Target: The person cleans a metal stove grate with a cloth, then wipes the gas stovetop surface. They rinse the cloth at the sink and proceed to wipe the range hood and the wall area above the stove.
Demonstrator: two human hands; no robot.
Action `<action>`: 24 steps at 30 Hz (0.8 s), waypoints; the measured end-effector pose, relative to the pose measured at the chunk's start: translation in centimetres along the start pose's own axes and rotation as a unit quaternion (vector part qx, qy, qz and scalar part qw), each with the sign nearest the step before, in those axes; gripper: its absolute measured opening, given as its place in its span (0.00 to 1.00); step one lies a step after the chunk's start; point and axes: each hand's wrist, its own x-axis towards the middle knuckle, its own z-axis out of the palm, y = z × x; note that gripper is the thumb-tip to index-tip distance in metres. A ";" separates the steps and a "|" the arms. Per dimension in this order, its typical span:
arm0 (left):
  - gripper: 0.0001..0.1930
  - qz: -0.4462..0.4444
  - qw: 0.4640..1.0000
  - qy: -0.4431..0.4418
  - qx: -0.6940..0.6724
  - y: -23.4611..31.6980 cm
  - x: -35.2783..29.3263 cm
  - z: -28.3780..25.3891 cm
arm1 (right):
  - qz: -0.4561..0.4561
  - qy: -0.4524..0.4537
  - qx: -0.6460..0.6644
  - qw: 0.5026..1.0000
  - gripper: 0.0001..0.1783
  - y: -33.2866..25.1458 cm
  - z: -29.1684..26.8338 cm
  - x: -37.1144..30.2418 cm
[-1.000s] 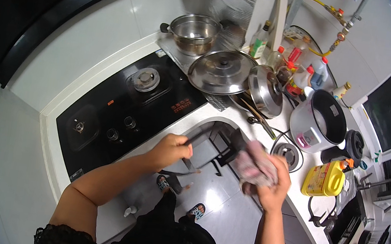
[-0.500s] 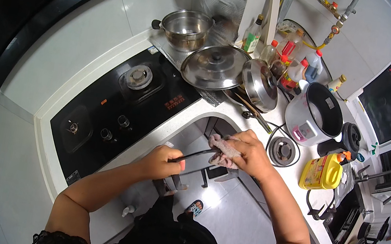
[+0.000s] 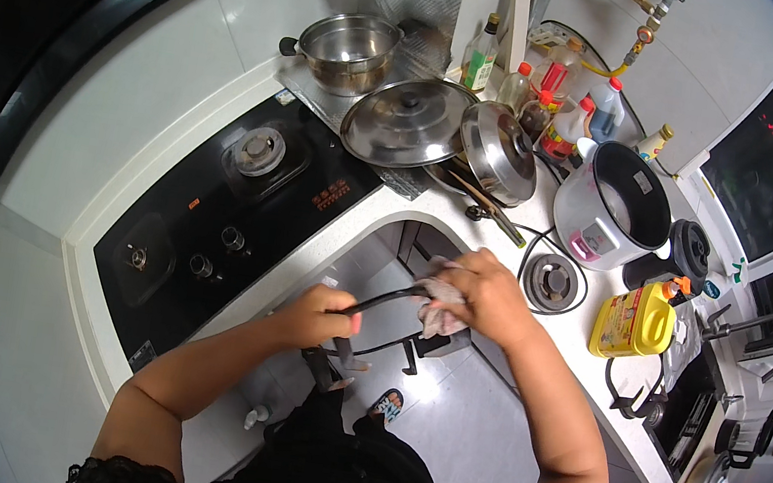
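Likely stiff, black curved metal frame (image 3: 384,298) suits rim hold: left hand (image 3: 315,318) fingers clamp it, right hand (image 3: 486,296) clamps pinkish-grey cloth (image 3: 439,320).

A white counter (image 3: 377,202) bears a rice cooker (image 3: 582,216), dark round disc (image 3: 552,283), yellow jug (image 3: 629,326) — and an inset black hob (image 3: 208,230).

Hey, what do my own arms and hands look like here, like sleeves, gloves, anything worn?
Your black sleeves are short, with lacy, scalloped edges ending above the elbows. Below them, both arms are bare, no watch or bracelet visible. Your left hand and right hand are ungloved; I can't tell about rings.
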 end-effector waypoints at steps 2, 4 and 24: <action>0.04 0.011 0.999 0.001 -0.038 -1.0 -0.3 -0.6 | 0.102 0.053 0.151 0.982 0.17 2.8 -0.5 -1.9; 0.04 -0.001 0.997 -0.003 -0.079 -1.5 -0.8 -1.2 | 0.266 0.160 0.392 0.866 0.16 4.8 -1.2 -4.2; 0.10 0.064 0.841 -0.016 -0.537 -4.2 -2.6 -3.3 | 0.322 -0.043 0.743 0.585 0.23 4.2 1.5 -7.3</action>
